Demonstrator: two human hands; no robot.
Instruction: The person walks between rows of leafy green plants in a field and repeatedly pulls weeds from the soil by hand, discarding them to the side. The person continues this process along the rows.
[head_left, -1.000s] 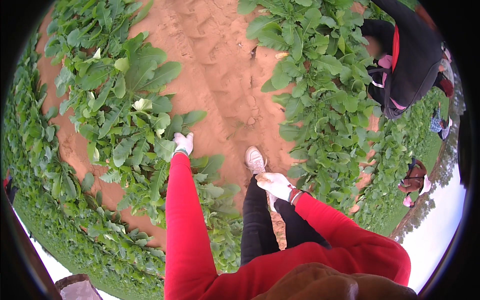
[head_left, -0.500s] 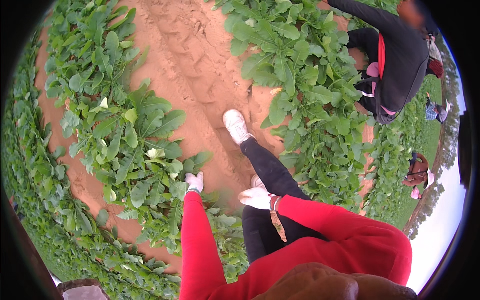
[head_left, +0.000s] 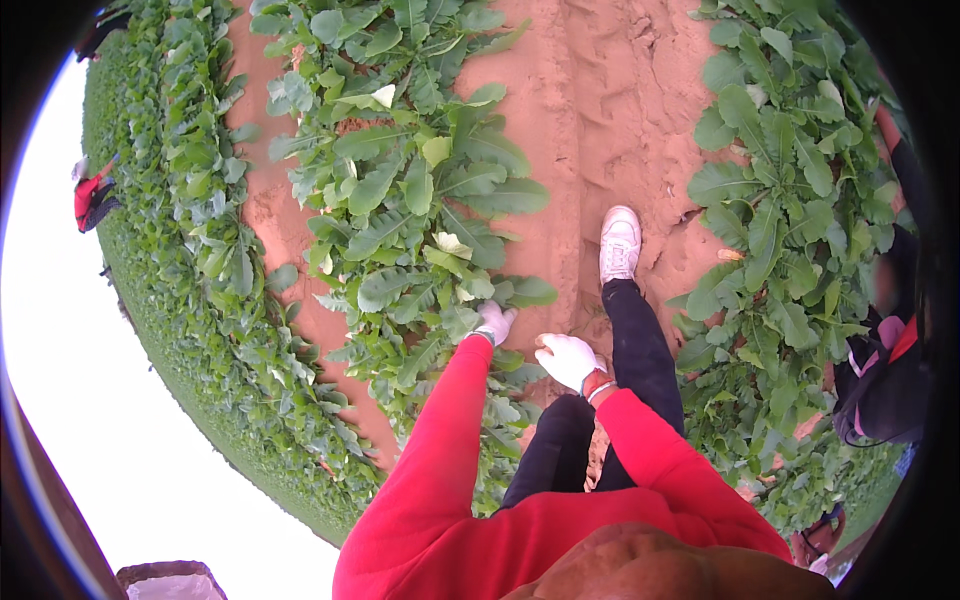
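Observation:
My left hand, in a white glove, reaches to the near right edge of a row of leafy green plants. Its thumb stands apart from the fingers, and the fingertips touch or lie just behind a broad leaf. Whether they press on a stem is hidden. Over the sandy furrow, close to my knee, my right hand wears a white glove too. Its fingers are curled together, and what they hold, if anything, does not show. A band circles the right wrist.
Reddish sand with tread marks runs between the rows. Another plant row grows on the right, where a co-worker in dark clothes is close by. My white shoe stands in the furrow. Far left is a person in red.
The view has swung, so the rows and my hands now appear further right and the co-worker is at the right rim. My left hand stays by the same plants; my right hand remains curled.

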